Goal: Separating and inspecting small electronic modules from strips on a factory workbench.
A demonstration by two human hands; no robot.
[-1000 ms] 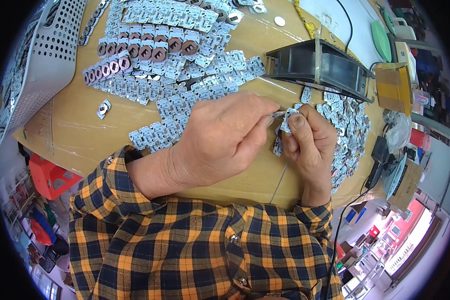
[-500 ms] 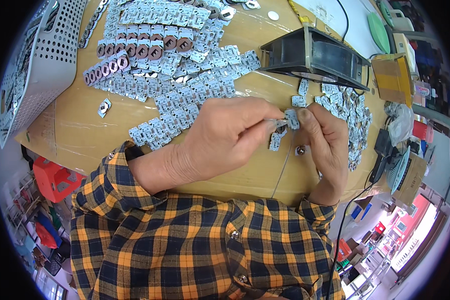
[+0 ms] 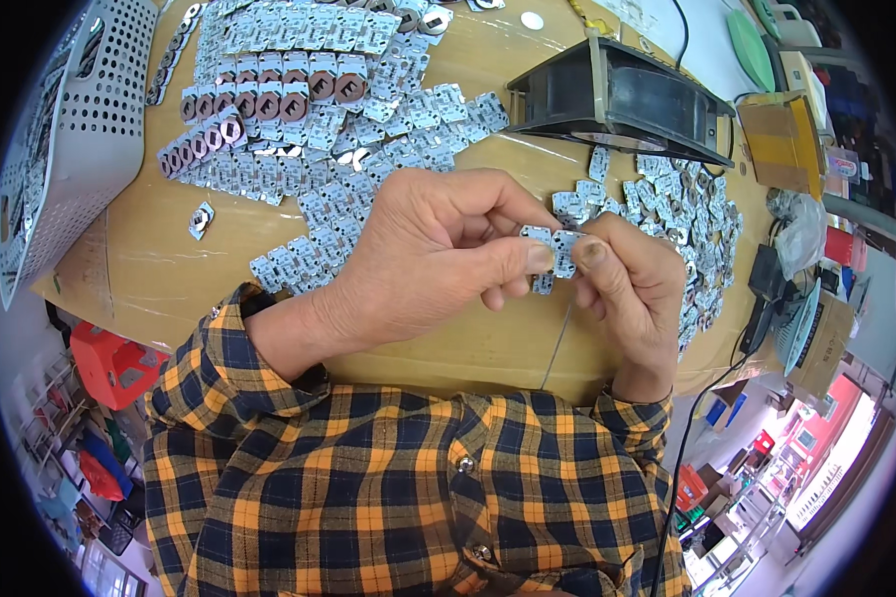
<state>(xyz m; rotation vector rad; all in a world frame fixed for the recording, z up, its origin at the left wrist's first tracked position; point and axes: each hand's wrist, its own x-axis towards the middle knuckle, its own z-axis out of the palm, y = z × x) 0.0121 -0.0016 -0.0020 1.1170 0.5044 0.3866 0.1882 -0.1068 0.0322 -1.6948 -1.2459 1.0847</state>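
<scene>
Above the table, my left hand (image 3: 418, 254) pinches the left end of a small pale circuit board piece (image 3: 563, 254) between thumb and fingers. My right hand (image 3: 632, 284) grips its right end, thumb on top. The piece shows two board sections side by side, partly covered by my fingertips; whether they are joined cannot be made out. Beyond my fingers lie more loose boards (image 3: 572, 204), and one board (image 3: 543, 285) shows just below the held piece. Panels of linked boards (image 3: 324, 234) spread out to the left of my hands.
A black fan-like frame (image 3: 622, 104) stands beyond my hands. A heap of small boards (image 3: 702, 234) lies at the right. At the far left stands a white perforated basket (image 3: 95, 129) filled with boards. Strips with round copper-coloured parts (image 3: 269, 104) lie at the back left.
My left fingers have shifted from a tight fingertip pinch to a thumb-on-top grip. The piece between my hands now faces up with two sections showing. The view has shifted slightly.
</scene>
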